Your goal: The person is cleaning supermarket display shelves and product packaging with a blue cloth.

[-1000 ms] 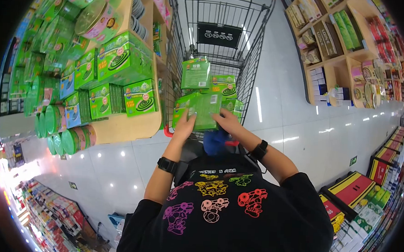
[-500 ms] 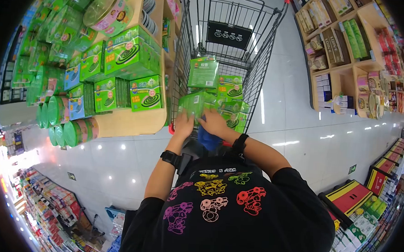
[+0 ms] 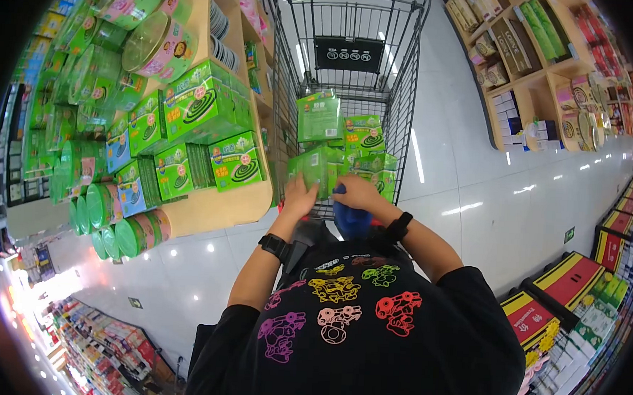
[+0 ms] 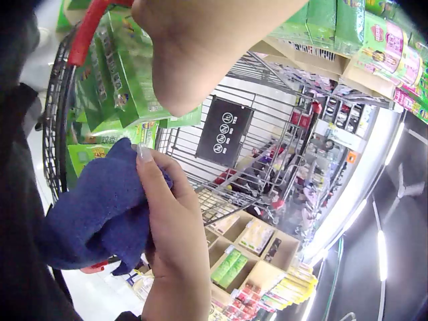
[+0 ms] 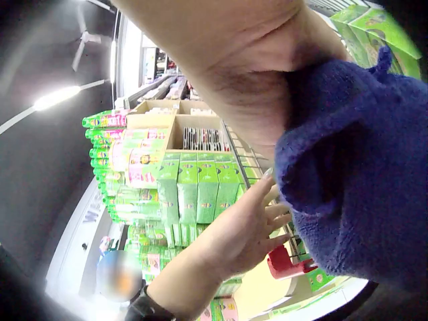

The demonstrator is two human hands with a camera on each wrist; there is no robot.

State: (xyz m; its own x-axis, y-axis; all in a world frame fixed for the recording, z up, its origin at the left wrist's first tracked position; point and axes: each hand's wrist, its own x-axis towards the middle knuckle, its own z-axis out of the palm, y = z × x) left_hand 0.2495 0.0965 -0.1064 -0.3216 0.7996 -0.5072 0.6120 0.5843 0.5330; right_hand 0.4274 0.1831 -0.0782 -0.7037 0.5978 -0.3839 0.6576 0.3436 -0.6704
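Note:
In the head view my left hand (image 3: 300, 197) rests with extended fingers on a green mosquito coil box (image 3: 310, 163) at the near left of the shopping cart (image 3: 405, 109). My right hand (image 3: 362, 195), just right of it, grips a bunched blue cloth (image 3: 351, 219) near the cart handle. The left wrist view shows the right thumb pinching the blue cloth (image 4: 107, 207). In the right wrist view the left hand (image 5: 241, 234) reaches past the cloth (image 5: 361, 174), its fingertips beside it. More coil boxes (image 3: 363, 133) lie in the cart, one box (image 3: 319, 117) propped farther back.
On the left, a wooden shelf (image 3: 223, 210) carries stacked mosquito coil boxes (image 3: 236, 163) and round tubs (image 3: 160, 46). Across the aisle at right stands a cubby shelf (image 3: 537, 91) of packaged goods. Pale tiled floor (image 3: 447, 168) runs beside the cart.
The coil box held between both hands has moved left and down onto the cart's near left. My right hand has left it and moved right with the blue cloth.

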